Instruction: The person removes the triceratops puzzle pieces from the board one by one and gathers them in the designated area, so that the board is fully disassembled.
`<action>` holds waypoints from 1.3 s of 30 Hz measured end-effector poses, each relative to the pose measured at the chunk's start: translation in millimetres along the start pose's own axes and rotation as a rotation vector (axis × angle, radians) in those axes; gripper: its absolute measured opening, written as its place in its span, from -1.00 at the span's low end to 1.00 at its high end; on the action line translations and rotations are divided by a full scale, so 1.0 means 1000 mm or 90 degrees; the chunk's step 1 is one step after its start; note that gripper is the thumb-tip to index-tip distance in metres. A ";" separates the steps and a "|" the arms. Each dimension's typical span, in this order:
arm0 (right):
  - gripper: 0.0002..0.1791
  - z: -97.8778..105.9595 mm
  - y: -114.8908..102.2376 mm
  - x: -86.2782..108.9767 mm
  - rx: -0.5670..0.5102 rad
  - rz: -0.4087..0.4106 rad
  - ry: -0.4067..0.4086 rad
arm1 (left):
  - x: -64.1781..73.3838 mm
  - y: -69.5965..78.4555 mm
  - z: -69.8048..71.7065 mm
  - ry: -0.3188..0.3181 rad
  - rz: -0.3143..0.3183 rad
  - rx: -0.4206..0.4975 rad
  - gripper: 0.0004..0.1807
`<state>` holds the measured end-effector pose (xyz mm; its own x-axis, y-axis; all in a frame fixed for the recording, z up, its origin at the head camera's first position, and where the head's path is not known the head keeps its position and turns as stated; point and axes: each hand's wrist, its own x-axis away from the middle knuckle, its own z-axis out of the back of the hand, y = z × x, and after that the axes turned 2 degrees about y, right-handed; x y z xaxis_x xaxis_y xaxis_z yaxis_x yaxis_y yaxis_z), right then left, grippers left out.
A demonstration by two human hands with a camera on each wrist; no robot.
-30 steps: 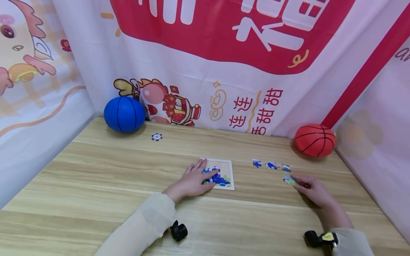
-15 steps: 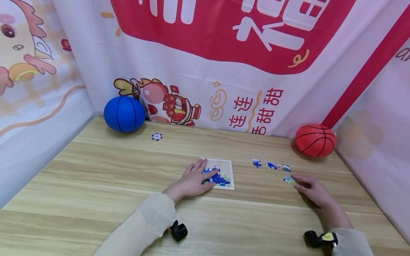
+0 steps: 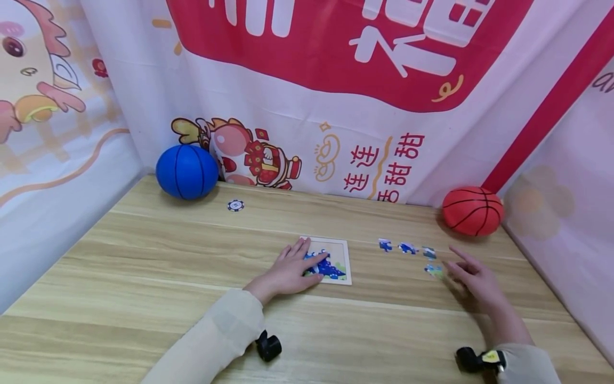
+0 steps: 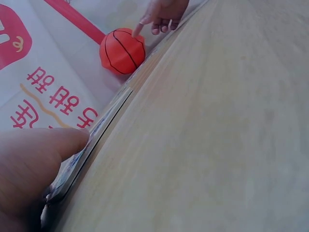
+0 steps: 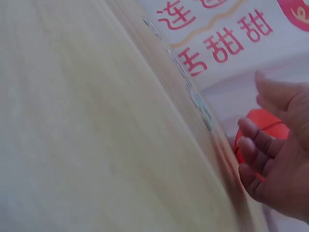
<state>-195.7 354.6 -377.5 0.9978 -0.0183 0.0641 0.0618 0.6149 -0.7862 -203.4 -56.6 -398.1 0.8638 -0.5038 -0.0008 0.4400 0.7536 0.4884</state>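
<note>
My left hand (image 3: 288, 269) lies with spread fingers over the left part of a puzzle board (image 3: 348, 266), which has a pale frame and a partly filled dark blue picture. In the left wrist view the thumb (image 4: 72, 140) lies along the board's edge. Just right of a green-and-blue puzzle piece (image 3: 434, 271), my right hand (image 3: 477, 280) hovers over the table and holds nothing. Its index finger points forward and the others are loosely bent, as the right wrist view shows. Three more puzzle pieces lie behind in a row: a left one (image 3: 385, 245), a middle one (image 3: 407, 248) and a right one (image 3: 429, 252).
A blue ball (image 3: 187, 172) sits at the table's back left corner, and a red ball (image 3: 472, 210) at the back right. Near the blue ball lies a black-and-white round chip (image 3: 235, 205). Printed cloth (image 3: 307, 117) hangs behind the wooden table (image 3: 192, 256).
My right hand has come off the green-and-blue puzzle piece, rising slightly to the right with its index finger extended. The piece stays on the table. My left hand has not moved.
</note>
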 end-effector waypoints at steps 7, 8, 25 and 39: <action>-0.35 -0.016 -0.038 -0.002 -0.027 0.066 0.003 | 0.000 -0.009 0.007 0.064 -0.021 0.014 -0.40; -0.36 -0.020 -0.044 -0.003 -0.036 0.082 0.002 | 0.000 -0.011 0.008 0.070 -0.021 0.014 -0.40; -0.47 -0.112 -0.111 -0.023 -0.022 0.195 -0.117 | -0.001 -0.023 0.013 0.050 -0.022 0.007 -0.46; -0.57 -0.172 -0.119 -0.023 0.084 0.277 -0.138 | -0.001 -0.026 0.012 0.046 -0.020 0.006 -0.47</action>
<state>-221.4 146.3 -391.3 0.9014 0.4173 -0.1150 -0.3761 0.6235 -0.6854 -218.7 -81.2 -400.5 0.8654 -0.4948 -0.0794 0.4650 0.7337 0.4954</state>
